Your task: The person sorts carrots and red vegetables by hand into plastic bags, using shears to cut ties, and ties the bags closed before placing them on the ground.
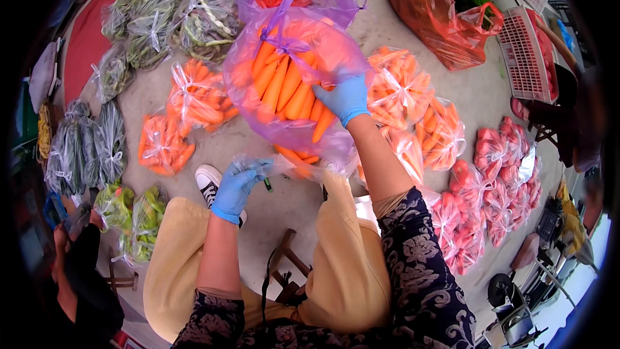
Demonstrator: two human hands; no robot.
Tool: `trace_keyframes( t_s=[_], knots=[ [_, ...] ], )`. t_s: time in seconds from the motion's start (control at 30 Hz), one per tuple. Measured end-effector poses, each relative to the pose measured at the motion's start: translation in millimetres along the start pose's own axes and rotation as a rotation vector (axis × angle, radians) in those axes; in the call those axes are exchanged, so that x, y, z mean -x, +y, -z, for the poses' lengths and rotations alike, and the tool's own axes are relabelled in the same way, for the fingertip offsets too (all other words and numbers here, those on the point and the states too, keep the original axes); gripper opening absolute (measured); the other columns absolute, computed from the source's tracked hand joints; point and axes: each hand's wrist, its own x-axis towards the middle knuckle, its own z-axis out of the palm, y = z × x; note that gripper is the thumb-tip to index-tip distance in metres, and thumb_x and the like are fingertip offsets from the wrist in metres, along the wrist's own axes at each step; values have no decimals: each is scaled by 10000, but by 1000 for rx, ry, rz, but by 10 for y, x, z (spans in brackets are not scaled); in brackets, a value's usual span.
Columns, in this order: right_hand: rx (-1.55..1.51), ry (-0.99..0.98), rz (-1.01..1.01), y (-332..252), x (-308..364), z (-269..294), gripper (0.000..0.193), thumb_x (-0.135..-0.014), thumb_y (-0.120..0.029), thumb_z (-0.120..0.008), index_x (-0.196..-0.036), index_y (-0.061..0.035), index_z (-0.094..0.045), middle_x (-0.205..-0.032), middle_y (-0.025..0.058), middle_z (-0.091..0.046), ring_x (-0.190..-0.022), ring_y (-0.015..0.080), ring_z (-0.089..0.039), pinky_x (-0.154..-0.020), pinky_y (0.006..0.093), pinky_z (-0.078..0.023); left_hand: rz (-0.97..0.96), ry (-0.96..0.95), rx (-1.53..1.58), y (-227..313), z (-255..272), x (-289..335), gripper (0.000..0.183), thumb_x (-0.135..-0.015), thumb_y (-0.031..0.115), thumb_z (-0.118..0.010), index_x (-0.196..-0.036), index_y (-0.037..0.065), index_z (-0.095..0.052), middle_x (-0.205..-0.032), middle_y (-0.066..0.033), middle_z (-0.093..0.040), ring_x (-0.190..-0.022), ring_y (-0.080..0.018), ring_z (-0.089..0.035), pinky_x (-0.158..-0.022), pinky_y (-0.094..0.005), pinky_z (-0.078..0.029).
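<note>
The person sits low over the grey concrete floor (258,229), left hand (237,189) in a blue glove, fingers pinched together on a thin, clear plastic bag (285,167) stretched out toward the right knee. The right hand (345,98), gloved likewise, reaches over long orange carrots (290,87) in a large, translucent purple plastic bag (240,105), open ahead of the knees; its thumb is against them, but I can't tell whether the hidden fingers are clamped. Clear, knotted bags of carrots (400,87) flank it, and bagged red round produce (494,194) lies off to the right.
</note>
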Motion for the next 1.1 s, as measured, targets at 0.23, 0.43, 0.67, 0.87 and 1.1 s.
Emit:
trace_keyframes(
  t_s=[0.23,0.43,0.67,0.87,1.1],
  knots=[
    [145,-106,-223,-242,60,-81,395,-693,-318,-641,-891,19,-579,-788,204,-592,-737,366,-567,-718,426,-452,-82,-164,790,-120,123,64,158,-771,150,-497,-878,41,-535,-692,0,-520,-491,-84,-431,-479,-217,-339],
    [7,-117,-470,-330,143,-111,404,-719,-352,-604,-891,11,-564,-885,178,-569,-803,356,-552,-699,418,-461,210,-137,757,-41,3,46,242,-816,194,-450,-990,39,-512,-599,21,-355,-414,-55,-292,-391,-199,-227],
    [-600,207,-63,-503,538,386,325,-639,-63,-649,-909,-36,-469,-839,102,-527,-700,232,-540,-649,285,-458,224,-66,703,14,94,142,277,-810,177,-465,-1063,71,-503,-600,19,-349,-415,-56,-291,-393,-200,-230],
    [-603,-131,617,-916,772,319,348,-614,-112,-654,-917,-102,-484,-816,71,-523,-694,207,-537,-613,295,-453,134,-304,791,65,146,153,497,-804,173,-459,-1288,156,-349,-582,5,-343,-413,-62,-293,-393,-202,-230],
    [-63,-745,795,-991,892,-410,182,-667,-223,-602,-794,-93,-592,-780,73,-572,-726,239,-562,-620,361,-444,186,-282,849,41,99,148,519,-814,199,-459,-1312,147,-325,-566,5,-313,-404,-61,-279,-388,-204,-217]
  ],
)
